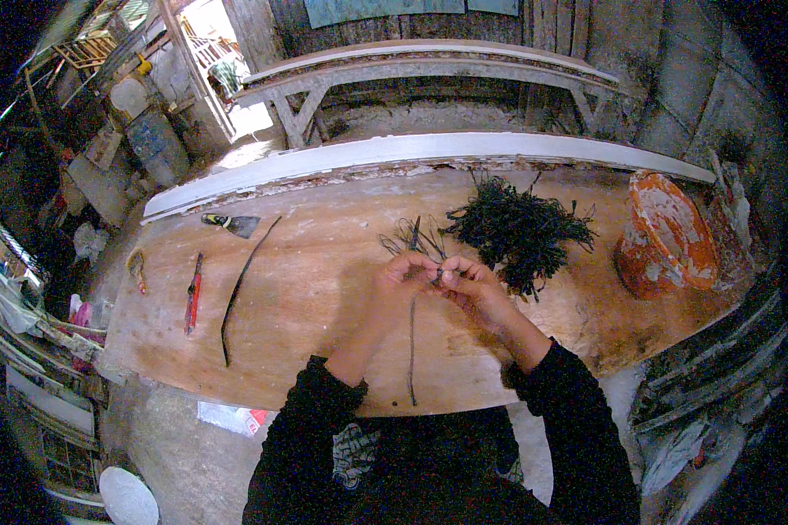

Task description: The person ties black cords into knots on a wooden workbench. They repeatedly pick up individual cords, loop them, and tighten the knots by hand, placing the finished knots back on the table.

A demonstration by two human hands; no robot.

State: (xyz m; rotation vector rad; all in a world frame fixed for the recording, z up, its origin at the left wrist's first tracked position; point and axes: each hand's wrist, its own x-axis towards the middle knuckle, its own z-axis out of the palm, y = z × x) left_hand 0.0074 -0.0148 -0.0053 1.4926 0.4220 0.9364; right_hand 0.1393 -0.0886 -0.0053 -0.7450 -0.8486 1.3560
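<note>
My left hand (401, 275) and my right hand (474, 284) meet above the middle of the wooden table, fingertips pinched on a thin dark cord. Beyond the fingers, thin loops of cord (400, 238) fan out; whether they are held or lie on the table I cannot tell. A straight dark strand (411, 354) runs from below the hands toward the near table edge. Just right of the hands sits a tangled heap of black cords (521, 223). The exact spot between my fingertips is too small to make out.
Left on the table (324, 210) lie a long black strip (243, 293), a red cutter-like tool (193, 293), a putty knife (232, 225) and a small brush (137, 269). An orange plaster-smeared bucket (648, 258) stands at right. A white board (411, 150) lines the far edge; behind is a bench (438, 74).
</note>
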